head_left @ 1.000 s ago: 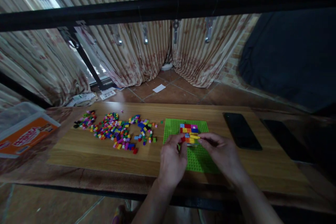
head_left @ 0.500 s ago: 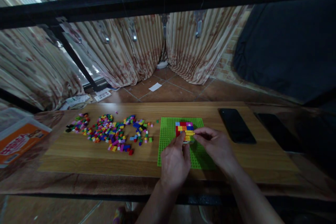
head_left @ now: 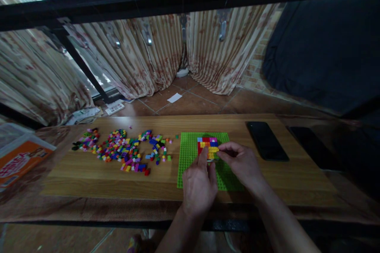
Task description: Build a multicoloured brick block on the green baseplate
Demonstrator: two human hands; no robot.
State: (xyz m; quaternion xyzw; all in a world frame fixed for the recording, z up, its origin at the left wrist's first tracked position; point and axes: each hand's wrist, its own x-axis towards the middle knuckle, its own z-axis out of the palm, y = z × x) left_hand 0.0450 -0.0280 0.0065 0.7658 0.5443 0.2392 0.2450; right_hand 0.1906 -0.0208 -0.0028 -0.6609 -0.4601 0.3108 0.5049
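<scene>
A small block build (head_left: 208,140) of red, yellow, blue, white and pink toy bricks stands on the green studded baseplate (head_left: 187,162). My left hand (head_left: 198,184) is closed on its near left part, the index finger over the top and the thumb at the near side. At the build's right edge, the thumb and forefinger of my right hand (head_left: 242,164) pinch together on what looks like a yellow brick, mostly covered by the fingertips. The near side of the build is partly hidden by my left fingers.
Many loose coloured bricks (head_left: 124,148) lie scattered on the left of the wooden board (head_left: 103,180). A black phone (head_left: 267,141) lies to the right, with another dark phone-like slab (head_left: 311,148) beyond it. A plastic tub with an orange label (head_left: 22,162) sits at far left.
My left index finger has shifted slightly, up and over the top of the build. My right hand stays pinched at the build's right edge. The whole view has moved a little.
</scene>
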